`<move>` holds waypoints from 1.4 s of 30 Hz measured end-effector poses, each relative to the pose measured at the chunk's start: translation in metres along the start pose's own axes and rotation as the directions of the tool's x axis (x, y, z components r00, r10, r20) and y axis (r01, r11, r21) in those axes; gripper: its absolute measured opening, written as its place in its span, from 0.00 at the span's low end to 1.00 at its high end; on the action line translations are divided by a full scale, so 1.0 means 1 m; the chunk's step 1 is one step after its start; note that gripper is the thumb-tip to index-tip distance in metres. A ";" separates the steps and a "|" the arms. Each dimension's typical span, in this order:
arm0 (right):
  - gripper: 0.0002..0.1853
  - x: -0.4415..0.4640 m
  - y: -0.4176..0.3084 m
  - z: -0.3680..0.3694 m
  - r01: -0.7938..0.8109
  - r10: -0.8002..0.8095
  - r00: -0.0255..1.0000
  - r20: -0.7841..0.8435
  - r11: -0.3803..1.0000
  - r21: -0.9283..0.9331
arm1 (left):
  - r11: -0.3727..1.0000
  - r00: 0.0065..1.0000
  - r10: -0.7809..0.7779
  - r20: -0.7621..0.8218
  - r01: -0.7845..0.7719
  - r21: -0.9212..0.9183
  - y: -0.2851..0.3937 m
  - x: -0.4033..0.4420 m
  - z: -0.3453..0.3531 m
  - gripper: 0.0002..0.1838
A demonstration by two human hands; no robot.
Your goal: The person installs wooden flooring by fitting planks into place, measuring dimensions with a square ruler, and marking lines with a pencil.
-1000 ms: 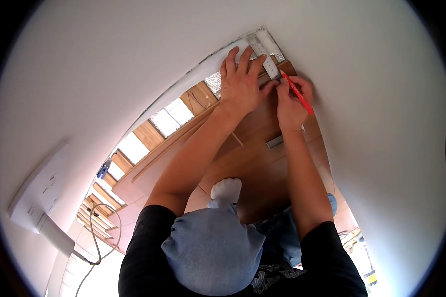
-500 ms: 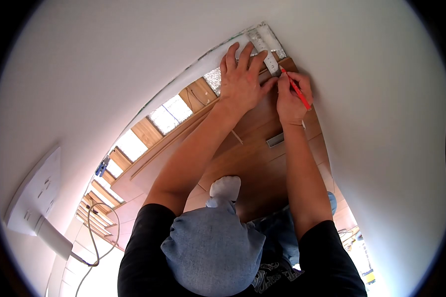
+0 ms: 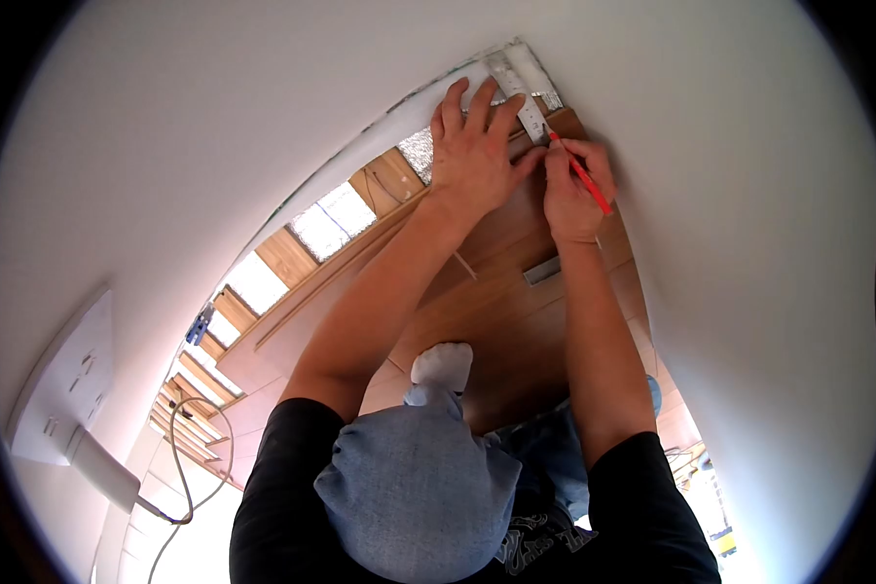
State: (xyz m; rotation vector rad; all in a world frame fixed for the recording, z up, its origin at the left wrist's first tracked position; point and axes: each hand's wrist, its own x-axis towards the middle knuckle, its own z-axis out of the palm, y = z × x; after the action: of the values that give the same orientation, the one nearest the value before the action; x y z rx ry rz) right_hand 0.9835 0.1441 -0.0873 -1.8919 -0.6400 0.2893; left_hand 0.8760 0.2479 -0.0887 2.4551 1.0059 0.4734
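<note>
My left hand lies with its fingers spread at the corner of the floor. Its index fingertip touches a pale metal ruler, and the thumb rests by the ruler's near end. The ruler reaches from the wall side onto the edge of a brown floorboard. In my right hand a red pencil is pinched, its tip beside the ruler's right edge. Whether the tip touches the board I cannot make out.
Wooden battens with shiny foil between them run along the left wall. A small slotted plate lies on the boards. A blue clamp-like tool sits by the wall. A plug with a cable joins a wall socket plate.
Both hands stay nearly in place over the ruler. The pencil tip has shifted very slightly left and down along the ruler's edge.
</note>
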 end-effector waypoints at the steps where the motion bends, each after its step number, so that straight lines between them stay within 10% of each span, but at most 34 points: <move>1: 0.05 0.000 0.001 0.001 -0.053 0.053 0.998 -0.017 0.998 0.027 | 1.000 1.000 -0.005 -0.001 0.005 0.006 0.000 0.000 0.001 0.40; 36: 0.04 0.000 0.001 -0.005 -0.022 0.020 0.999 0.042 0.998 0.053 | 1.000 1.000 -0.013 0.010 0.012 0.017 -0.002 -0.001 0.003 0.39; 39: 0.03 -0.002 -0.006 -0.014 -0.256 0.246 0.966 0.077 0.891 0.375 | 1.000 1.000 -0.022 0.011 0.021 0.014 -0.002 0.001 0.002 0.40; 42: 0.12 -0.009 -0.011 -0.045 0.361 -0.309 0.903 0.297 0.923 -0.136 | 0.999 0.999 -0.040 0.010 0.040 0.000 0.000 -0.002 0.004 0.40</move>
State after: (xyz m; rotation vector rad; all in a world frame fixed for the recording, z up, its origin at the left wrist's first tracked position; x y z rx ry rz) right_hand 0.9943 0.1068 -0.0599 -1.8933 -1.2032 0.2721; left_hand 0.8767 0.2453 -0.0921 2.4293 1.0492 0.4482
